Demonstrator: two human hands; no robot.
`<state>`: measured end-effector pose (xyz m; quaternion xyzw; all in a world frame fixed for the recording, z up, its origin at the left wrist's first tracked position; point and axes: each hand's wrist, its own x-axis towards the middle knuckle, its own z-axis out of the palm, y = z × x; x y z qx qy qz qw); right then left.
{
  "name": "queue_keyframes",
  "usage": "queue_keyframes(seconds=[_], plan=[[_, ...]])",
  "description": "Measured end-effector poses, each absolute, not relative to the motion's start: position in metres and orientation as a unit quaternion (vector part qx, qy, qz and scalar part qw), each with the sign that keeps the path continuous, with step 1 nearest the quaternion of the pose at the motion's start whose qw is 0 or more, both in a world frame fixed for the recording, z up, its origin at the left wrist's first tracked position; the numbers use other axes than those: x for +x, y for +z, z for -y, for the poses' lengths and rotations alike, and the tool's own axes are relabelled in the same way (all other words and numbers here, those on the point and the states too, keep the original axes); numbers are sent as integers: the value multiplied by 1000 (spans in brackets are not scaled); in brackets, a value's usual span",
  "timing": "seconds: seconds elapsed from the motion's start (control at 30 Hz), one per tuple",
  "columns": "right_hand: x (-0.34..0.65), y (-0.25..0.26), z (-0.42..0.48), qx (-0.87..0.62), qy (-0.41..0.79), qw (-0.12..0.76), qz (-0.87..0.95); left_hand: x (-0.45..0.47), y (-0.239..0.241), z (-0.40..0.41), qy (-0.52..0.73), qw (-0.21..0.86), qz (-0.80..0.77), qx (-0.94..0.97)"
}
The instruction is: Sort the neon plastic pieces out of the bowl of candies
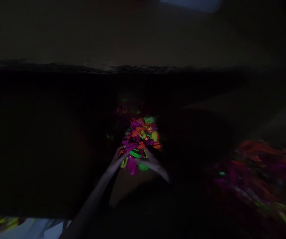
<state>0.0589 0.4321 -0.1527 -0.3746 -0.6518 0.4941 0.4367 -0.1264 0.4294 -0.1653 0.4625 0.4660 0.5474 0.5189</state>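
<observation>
The scene was very dark. A heap of small neon pink, orange, green and yellow plastic pieces [141, 139] lay ahead. The left hand [119, 158] and right hand [150, 162] gripped its near edge from either side. A second blurred pile [254, 172] lay well right of the heap.

Dark surface [58, 139] under bright colourful pieces [140, 139].

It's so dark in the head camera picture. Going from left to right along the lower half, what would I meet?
Pale sheet in the bottom-left corner → left hand → bright pile of coloured pieces → right hand → blurred red and purple heap at the right edge.
</observation>
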Motion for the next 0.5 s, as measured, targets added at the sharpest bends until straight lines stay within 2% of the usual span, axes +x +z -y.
queue_keyframes(seconds=[0.3, 0.5], plan=[[33, -142, -437, -378, 501, 442, 641, -113, -178, -424, 581, 518, -444, 445], [41, -99, -419, -410, 501, 423, 634, -115, -153, -427, 590, 496, -427, 473]])
